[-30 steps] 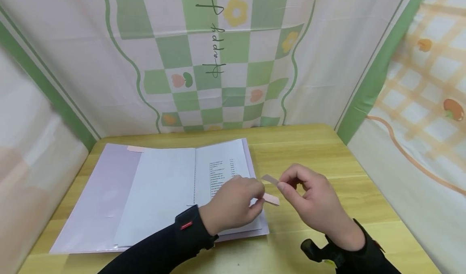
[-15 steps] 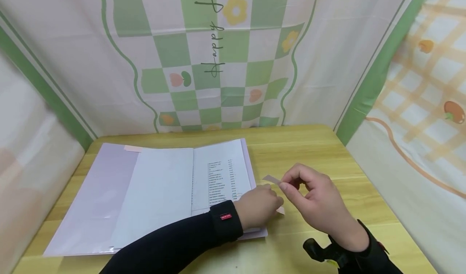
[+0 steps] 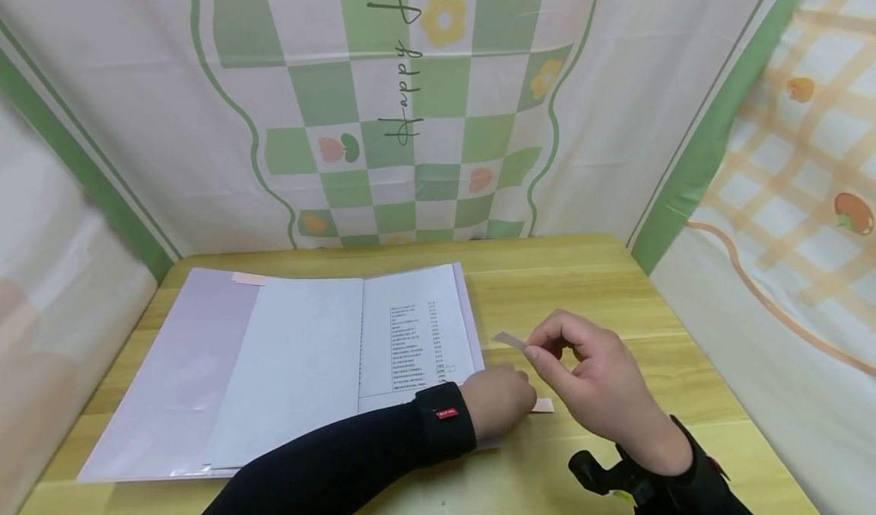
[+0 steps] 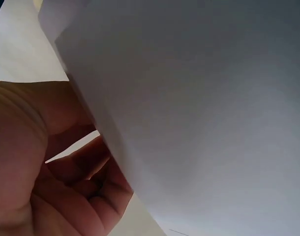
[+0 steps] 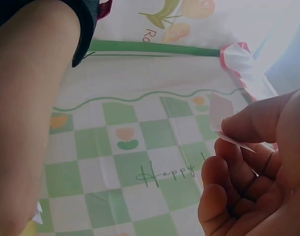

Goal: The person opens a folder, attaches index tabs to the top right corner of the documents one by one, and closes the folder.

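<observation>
An open lilac folder (image 3: 164, 370) with white pages lies on the wooden table. At the right page's lower right edge is my left hand (image 3: 499, 405), back upward and fingers curled. A pink paper strip (image 3: 544, 406) sticks out past its fingers; the grip itself is hidden from the head. Up close in the left wrist view, a white page (image 4: 189, 108) covers the fingertips of that hand. My right hand (image 3: 588, 370), off the folder's right side, pinches a second paper strip (image 3: 509, 340) between thumb and index finger, folded or bent in the right wrist view (image 5: 222, 113).
Another pink strip (image 3: 249, 278) pokes out at the top of the left page. The right page (image 3: 414, 332) carries printed rows of text. Patterned cloth (image 3: 411, 104) hangs behind the table (image 3: 561, 271) and along both sides.
My left hand has moved right and down along the right page with its pink strip, uncovering the printed text. The right hand stays nearly still, pinching its strip.
</observation>
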Demonstrator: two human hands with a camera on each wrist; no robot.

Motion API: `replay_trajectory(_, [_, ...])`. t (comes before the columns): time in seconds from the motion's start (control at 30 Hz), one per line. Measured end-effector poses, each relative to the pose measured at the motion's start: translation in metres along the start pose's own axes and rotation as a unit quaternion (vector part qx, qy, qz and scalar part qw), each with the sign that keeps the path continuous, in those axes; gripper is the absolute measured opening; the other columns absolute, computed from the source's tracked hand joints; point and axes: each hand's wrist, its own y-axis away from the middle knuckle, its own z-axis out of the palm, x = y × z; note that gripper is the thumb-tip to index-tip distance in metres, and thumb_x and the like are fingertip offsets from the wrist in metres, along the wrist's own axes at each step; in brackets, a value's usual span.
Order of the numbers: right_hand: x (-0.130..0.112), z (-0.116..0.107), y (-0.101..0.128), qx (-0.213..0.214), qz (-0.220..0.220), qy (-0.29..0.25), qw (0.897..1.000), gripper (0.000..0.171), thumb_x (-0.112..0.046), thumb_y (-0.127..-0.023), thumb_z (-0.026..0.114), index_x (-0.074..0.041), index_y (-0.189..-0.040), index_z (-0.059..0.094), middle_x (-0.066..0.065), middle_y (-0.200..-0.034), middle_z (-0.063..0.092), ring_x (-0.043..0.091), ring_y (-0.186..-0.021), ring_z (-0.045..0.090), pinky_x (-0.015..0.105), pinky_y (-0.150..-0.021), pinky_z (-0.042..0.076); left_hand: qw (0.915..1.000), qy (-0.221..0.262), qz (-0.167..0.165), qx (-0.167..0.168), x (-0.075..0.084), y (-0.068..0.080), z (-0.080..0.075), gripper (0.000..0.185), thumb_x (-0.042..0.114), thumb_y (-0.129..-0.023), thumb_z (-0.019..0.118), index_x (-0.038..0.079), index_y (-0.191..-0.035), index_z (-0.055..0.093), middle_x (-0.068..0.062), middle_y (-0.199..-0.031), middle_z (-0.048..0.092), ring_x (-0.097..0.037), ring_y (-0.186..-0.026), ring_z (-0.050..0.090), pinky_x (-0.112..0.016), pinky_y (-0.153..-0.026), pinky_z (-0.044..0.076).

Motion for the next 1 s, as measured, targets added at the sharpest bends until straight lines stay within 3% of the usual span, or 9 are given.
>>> replay_trajectory(0.2, [0.002, 0.003, 0.001, 0.011, -0.006, -0.003, 1.000, 0.031, 0.005, -0.087, 0.071, -0.025, -0.091, 0.064, -0.012, -0.079, 0.058, 0.009, -0.072, 0.055, 0.024, -0.056, 0.044, 0.9992, -0.013, -0.017, -0.034, 0.007, -0.013, 0.008, 0.016, 0.021, -0.098, 0.062, 0.025, -0.084, 0.068, 0.009, -0.076, 0.054, -0.010, -0.065, 0.046, -0.027, -0.052, 0.040])
replay_trajectory(0.47, [0.006, 0.004, 0.003, 0.015, -0.002, -0.008, 1.000, 0.033, 0.005, -0.086, 0.071, -0.026, -0.091, 0.064, -0.012, -0.077, 0.058, 0.009, -0.070, 0.054, 0.024, -0.057, 0.043, 0.9977, -0.039, -0.012, -0.054, 0.012, -0.027, 0.011, 0.016, 0.020, -0.097, 0.064, 0.024, -0.081, 0.066, 0.009, -0.069, 0.052, -0.009, -0.064, 0.047, -0.025, -0.053, 0.042])
replay_trajectory(0.63, [0.006, 0.004, 0.004, 0.016, 0.001, -0.010, 1.000, 0.033, 0.005, -0.087, 0.071, -0.026, -0.091, 0.064, -0.012, -0.077, 0.058, 0.009, -0.069, 0.055, 0.024, -0.057, 0.043, 0.9979, -0.018, -0.037, -0.051, 0.014, -0.024, 0.009, 0.021, 0.022, -0.099, 0.060, 0.023, -0.079, 0.066, 0.008, -0.070, 0.052, -0.010, -0.062, 0.046, -0.027, -0.051, 0.040])
replay_trajectory(0.73, [0.006, 0.004, 0.003, 0.015, 0.000, -0.010, 1.000, 0.032, 0.005, -0.087, 0.072, -0.026, -0.091, 0.064, -0.012, -0.078, 0.059, 0.009, -0.070, 0.055, 0.024, -0.057, 0.044, 0.9976, -0.039, -0.040, -0.041, 0.016, -0.018, 0.008, 0.019, 0.024, -0.098, 0.060, 0.024, -0.084, 0.071, 0.008, -0.077, 0.055, -0.011, -0.065, 0.047, -0.027, -0.052, 0.040])
replay_trajectory(0.87, [0.005, 0.003, 0.003, 0.013, 0.001, -0.008, 1.000, 0.033, 0.005, -0.087, 0.071, -0.027, -0.090, 0.063, -0.013, -0.079, 0.058, 0.008, -0.071, 0.054, 0.024, -0.058, 0.043, 0.9962, -0.081, -0.007, -0.031, 0.016, -0.011, 0.006, 0.012, 0.027, -0.097, 0.064, 0.028, -0.101, 0.074, 0.008, -0.090, 0.058, -0.011, -0.074, 0.049, -0.025, -0.060, 0.040])
replay_trajectory(1.0, [0.004, -0.001, 0.002, 0.011, 0.002, -0.006, 1.000, 0.033, 0.004, -0.088, 0.071, -0.028, -0.090, 0.062, -0.014, -0.079, 0.058, 0.007, -0.071, 0.054, 0.024, -0.057, 0.042, 0.9977, -0.056, 0.026, -0.029, 0.014, -0.003, -0.004, 0.018, 0.031, -0.095, 0.067, 0.031, -0.113, 0.070, 0.009, -0.097, 0.056, -0.010, -0.080, 0.049, -0.024, -0.067, 0.041])
